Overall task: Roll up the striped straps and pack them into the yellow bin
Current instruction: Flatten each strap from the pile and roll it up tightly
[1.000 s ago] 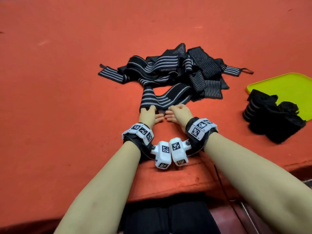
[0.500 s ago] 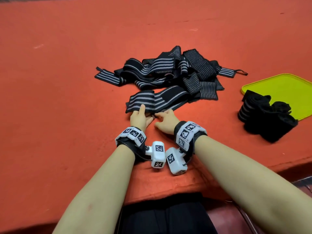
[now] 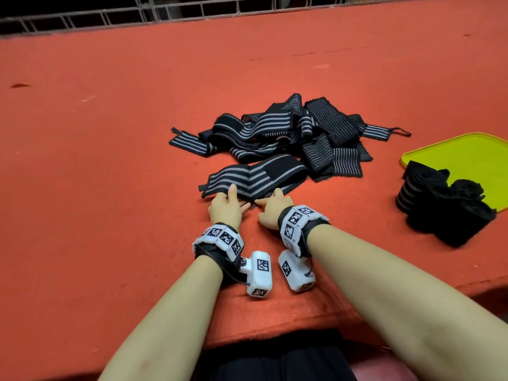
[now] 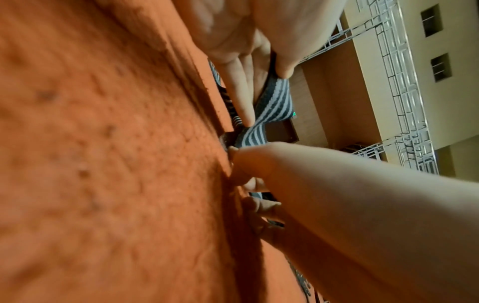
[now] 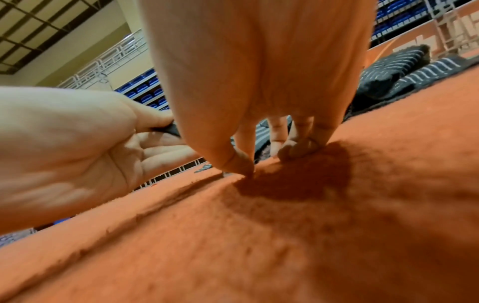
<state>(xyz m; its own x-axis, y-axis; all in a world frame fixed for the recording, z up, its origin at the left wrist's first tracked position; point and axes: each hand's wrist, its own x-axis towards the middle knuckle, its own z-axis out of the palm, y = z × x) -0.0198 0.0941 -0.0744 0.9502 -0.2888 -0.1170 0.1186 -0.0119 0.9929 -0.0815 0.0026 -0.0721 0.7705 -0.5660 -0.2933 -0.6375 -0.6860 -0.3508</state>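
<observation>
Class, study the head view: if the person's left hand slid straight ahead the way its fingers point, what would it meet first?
The left hand already touches the near striped strap, so it would meet that first. Beyond it probably comes the strap pile, though depth is hard to judge.

We see a table top (image 3: 110, 160) covered in orange-red cloth, matt and napped like felt; in the left wrist view its pile looks coarse and pilled. The striped straps (image 3: 275, 133) heaped at centre frame are woven elastic cloth, ribbed, black with dull grey stripes. The strap (image 3: 255, 174) lying nearest us carries a plain black patch of fuzzier finish. At the right edge, the yellow bin (image 3: 453, 152) looks like smooth plastic with a slight sheen. The rolled straps (image 3: 439, 204) beside it are soft, matt black cloth.
</observation>
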